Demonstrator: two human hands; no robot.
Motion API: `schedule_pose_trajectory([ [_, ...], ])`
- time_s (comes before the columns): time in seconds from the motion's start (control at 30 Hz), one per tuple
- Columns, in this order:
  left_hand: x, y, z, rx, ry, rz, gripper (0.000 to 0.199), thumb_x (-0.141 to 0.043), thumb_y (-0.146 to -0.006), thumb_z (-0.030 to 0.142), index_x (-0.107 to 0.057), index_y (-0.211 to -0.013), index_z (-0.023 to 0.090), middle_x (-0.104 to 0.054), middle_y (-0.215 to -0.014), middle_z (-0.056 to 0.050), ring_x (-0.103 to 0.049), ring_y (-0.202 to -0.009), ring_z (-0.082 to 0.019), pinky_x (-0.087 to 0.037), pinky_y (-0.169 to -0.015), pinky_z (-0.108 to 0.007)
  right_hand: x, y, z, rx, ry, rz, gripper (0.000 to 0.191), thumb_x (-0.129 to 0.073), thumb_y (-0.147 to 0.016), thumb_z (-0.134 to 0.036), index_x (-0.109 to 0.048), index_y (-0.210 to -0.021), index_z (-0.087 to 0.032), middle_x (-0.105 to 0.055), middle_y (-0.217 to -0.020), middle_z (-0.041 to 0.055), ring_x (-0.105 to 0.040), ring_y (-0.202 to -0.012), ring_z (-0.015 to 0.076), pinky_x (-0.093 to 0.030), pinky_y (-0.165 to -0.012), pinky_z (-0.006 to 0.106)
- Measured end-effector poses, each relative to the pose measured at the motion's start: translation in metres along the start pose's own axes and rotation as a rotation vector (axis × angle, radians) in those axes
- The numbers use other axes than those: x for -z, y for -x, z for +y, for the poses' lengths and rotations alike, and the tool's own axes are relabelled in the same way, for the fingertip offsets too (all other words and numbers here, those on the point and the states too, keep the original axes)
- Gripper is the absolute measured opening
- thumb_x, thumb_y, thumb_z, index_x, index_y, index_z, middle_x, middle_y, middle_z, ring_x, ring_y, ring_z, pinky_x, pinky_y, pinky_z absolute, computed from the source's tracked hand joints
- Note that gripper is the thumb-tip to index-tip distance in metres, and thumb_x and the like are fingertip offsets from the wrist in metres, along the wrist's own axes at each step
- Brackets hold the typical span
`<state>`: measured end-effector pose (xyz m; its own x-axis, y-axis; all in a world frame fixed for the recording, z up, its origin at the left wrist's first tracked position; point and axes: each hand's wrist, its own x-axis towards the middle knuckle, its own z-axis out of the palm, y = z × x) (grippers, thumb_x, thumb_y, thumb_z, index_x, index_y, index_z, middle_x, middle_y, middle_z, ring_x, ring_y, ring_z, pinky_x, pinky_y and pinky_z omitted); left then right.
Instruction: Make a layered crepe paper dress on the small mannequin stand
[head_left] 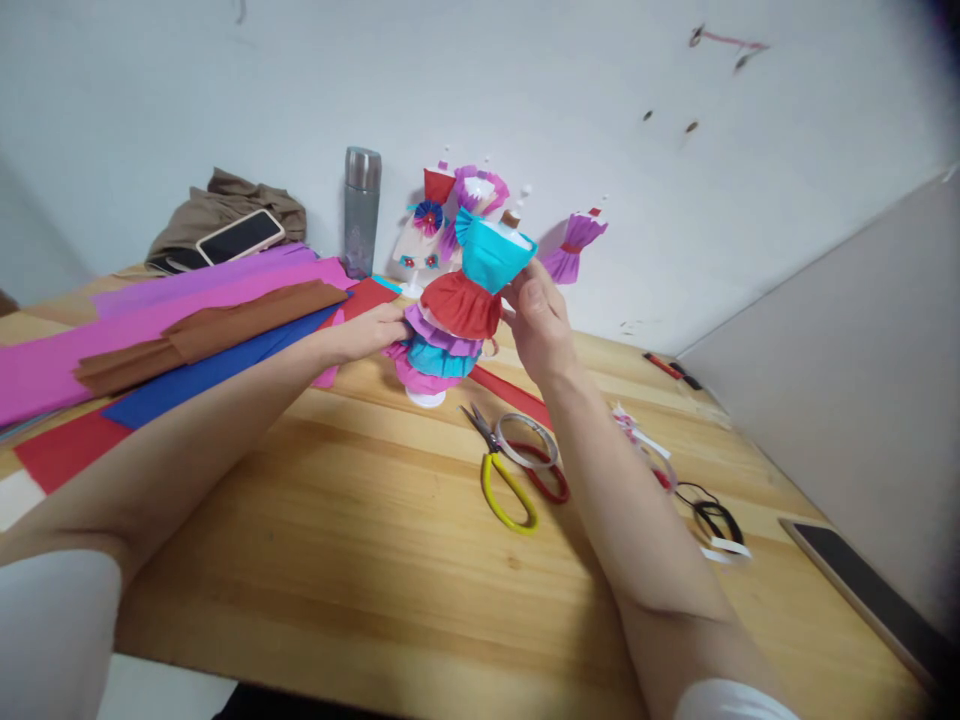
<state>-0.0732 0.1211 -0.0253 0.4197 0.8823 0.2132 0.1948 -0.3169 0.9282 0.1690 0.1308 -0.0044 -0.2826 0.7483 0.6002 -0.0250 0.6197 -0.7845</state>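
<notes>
A miniature dress form (pixel 499 252) stands tilted to the right on its white round base (pixel 425 398). It wears a crepe-paper dress with a turquoise top, a red upper skirt (pixel 460 305) and purple, turquoise and pink ruffles below. My right hand (pixel 541 322) is closed around the form's right side at the waist, its far fingers hidden. My left hand (pixel 379 330) grips the ruffled skirt from the left, fingertips partly out of sight behind the paper. In front lie scissors (pixel 499 465) with one yellow and one red handle, overlapped by a roll of clear tape (pixel 527 440).
Behind stand several small dressed forms, one in purple (pixel 574 245), and a grey bottle (pixel 362 212). Crepe-paper sheets (pixel 217 330), a phone (pixel 241 237) and brown cloth (pixel 225 205) lie left. A black cord (pixel 716 520) and another phone (pixel 855 580) lie right, near the wall.
</notes>
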Motion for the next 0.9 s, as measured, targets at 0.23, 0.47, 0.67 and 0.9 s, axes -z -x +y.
schedule_pose_trajectory([
  [0.23, 0.009, -0.005, -0.015, -0.085, -0.113, 0.013, 0.026, -0.062, -0.077, 0.039, -0.053, -0.063, 0.019, -0.049, -0.065, 0.001, -0.050, -0.077, -0.018, -0.047, -0.077, -0.032, 0.002, 0.009, 0.028, -0.105, -0.120, -0.275, 0.099, -0.089, -0.067, -0.065, -0.051, -0.151, -0.027, -0.059, -0.155, 0.0123, -0.054, -0.145, 0.0348, -0.047, -0.118, 0.051],
  [0.47, 0.012, -0.007, -0.018, -0.083, -0.113, 0.096, 0.016, -0.063, -0.074, 0.032, -0.064, -0.070, 0.016, -0.059, -0.068, 0.001, -0.052, -0.068, -0.014, -0.048, -0.072, -0.030, -0.013, 0.017, 0.037, -0.195, 0.118, -0.178, 0.081, -0.089, -0.066, -0.043, -0.061, -0.137, -0.017, -0.068, -0.143, 0.0162, -0.062, -0.133, 0.0347, -0.050, -0.115, 0.050],
  [0.67, 0.028, 0.000, -0.007, -0.054, -0.150, 0.004, 0.013, -0.064, -0.071, 0.026, -0.071, -0.072, 0.015, -0.070, -0.073, -0.003, -0.064, -0.074, -0.018, -0.053, -0.078, -0.033, -0.012, 0.013, 0.041, -0.194, 0.118, -0.111, 0.051, -0.079, -0.068, -0.036, -0.071, -0.115, -0.016, -0.078, -0.119, 0.0112, -0.071, -0.110, 0.0308, -0.056, -0.100, 0.045],
  [0.9, 0.010, 0.009, 0.009, -0.099, -0.301, -0.111, 0.062, -0.081, -0.073, 0.049, -0.070, -0.126, 0.019, -0.075, -0.128, -0.012, -0.067, -0.122, -0.031, -0.052, -0.105, -0.043, -0.014, 0.014, 0.038, -0.133, 0.135, -0.082, 0.038, -0.077, -0.068, -0.032, -0.073, -0.104, -0.019, -0.080, -0.108, 0.0070, -0.071, -0.106, 0.0295, -0.056, -0.096, 0.041],
])
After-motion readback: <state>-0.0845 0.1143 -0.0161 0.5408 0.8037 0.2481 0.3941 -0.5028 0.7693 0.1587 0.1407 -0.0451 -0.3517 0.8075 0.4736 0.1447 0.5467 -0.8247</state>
